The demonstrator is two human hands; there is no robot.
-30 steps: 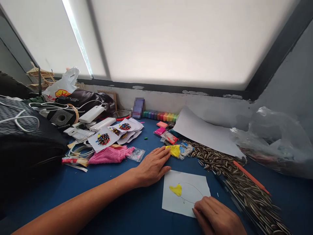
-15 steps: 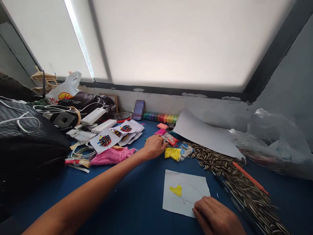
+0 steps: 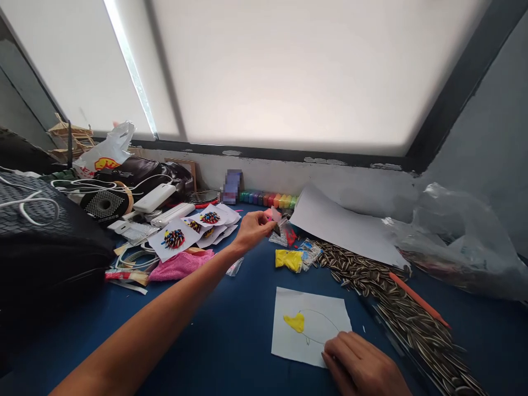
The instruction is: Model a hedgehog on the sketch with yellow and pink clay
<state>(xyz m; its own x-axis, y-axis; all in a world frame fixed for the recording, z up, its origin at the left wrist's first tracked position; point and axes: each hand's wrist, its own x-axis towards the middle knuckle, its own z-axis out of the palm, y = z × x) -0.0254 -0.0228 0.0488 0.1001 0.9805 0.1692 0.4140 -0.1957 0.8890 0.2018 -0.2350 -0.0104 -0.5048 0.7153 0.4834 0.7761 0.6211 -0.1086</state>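
Note:
My left hand (image 3: pixel 253 230) reaches over the middle of the table, thumb and fingers pinched on a small clear plastic packet (image 3: pixel 278 229) with something dark in it. Close by lie a red packet (image 3: pixel 291 237), a yellow clay packet (image 3: pixel 289 260) and a crumpled clear wrapper with blue bits (image 3: pixel 310 253). My right hand (image 3: pixel 365 360) grips the lower right corner of a white paper card (image 3: pixel 284 344). On the card is a pencilled oval outline with small legs, and a flat yellow clay shape (image 3: pixel 295 323) fills its left end.
Striped sunflower seeds (image 3: pixel 396 308) spread along the right, an orange stick (image 3: pixel 418 300) on them. Behind stand a white sheet (image 3: pixel 342 220) and a row of coloured clay (image 3: pixel 270 199). Finished seed cards (image 3: pixel 174 239), a pink cloth (image 3: pixel 179 267) and a black bag (image 3: pixel 53 242) are left.
My left hand has lifted a little off the packets and now pinches a small clear packet. A clear wrapper shows beside my left forearm. My right hand stays on the card.

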